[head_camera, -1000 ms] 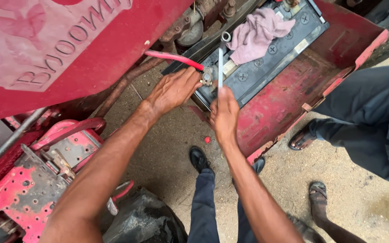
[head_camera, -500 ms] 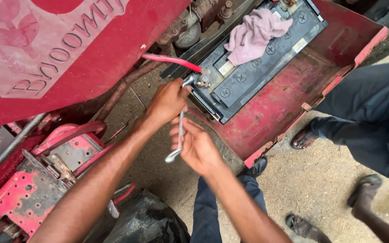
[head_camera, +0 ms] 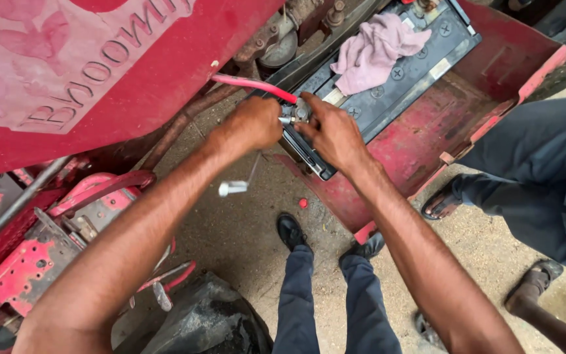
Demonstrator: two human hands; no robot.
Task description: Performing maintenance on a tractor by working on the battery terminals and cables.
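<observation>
My left hand (head_camera: 251,124) is closed at the near corner of a black battery (head_camera: 420,62), and a silver wrench (head_camera: 236,187) hangs down from it. My right hand (head_camera: 334,133) sits just to the right, its fingertips pinching the metal terminal clamp (head_camera: 294,115). A red cable (head_camera: 250,84) runs from that clamp to the left. The battery lies in a rusty red metal tray (head_camera: 447,128). A pink rag (head_camera: 375,47) is crumpled on top of the battery.
A large red vehicle panel (head_camera: 99,72) fills the upper left, with red brackets (head_camera: 40,255) below it. My dark shoes (head_camera: 291,231) stand on sandy ground. Another person in grey trousers (head_camera: 545,170) and sandals stands at the right. A black bag (head_camera: 204,321) lies near my legs.
The wrench passed from my right hand to my left, where it now hangs down. My right hand moved up to the terminal clamp. The other person's feet shifted.
</observation>
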